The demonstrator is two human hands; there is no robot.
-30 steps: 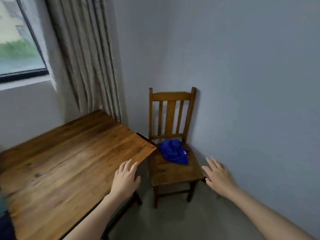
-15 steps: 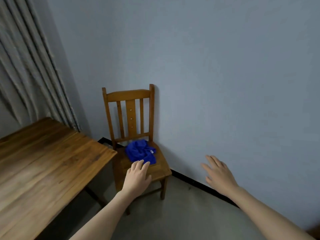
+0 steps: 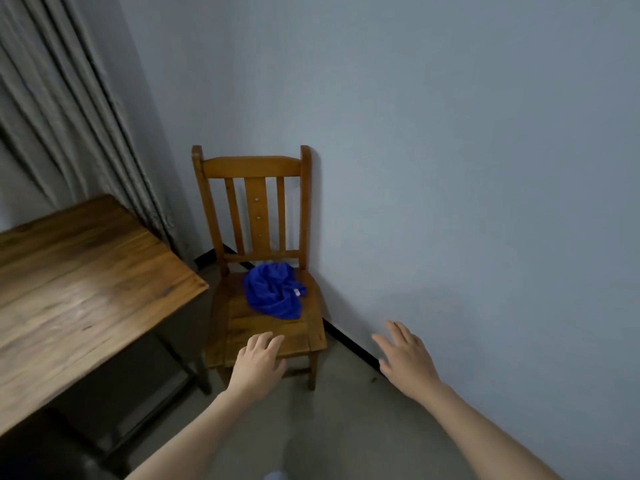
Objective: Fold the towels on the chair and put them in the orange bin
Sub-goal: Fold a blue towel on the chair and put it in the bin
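We record a plain room in a home, we note a wooden chair against a pale blue wall, wooden table, pleated grey curtain, bare grey floor, black skirting.

Pale blue-grey wall, grey pleated curtain at left, wooden table, grey floor; dim light

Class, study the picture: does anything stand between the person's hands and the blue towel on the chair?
Nothing visible does. Only bare chair seat lies between the left hand and the blue towel; the right hand hovers open beside it, unblocked. The orange bin is out of view, so that path cannot be judged.
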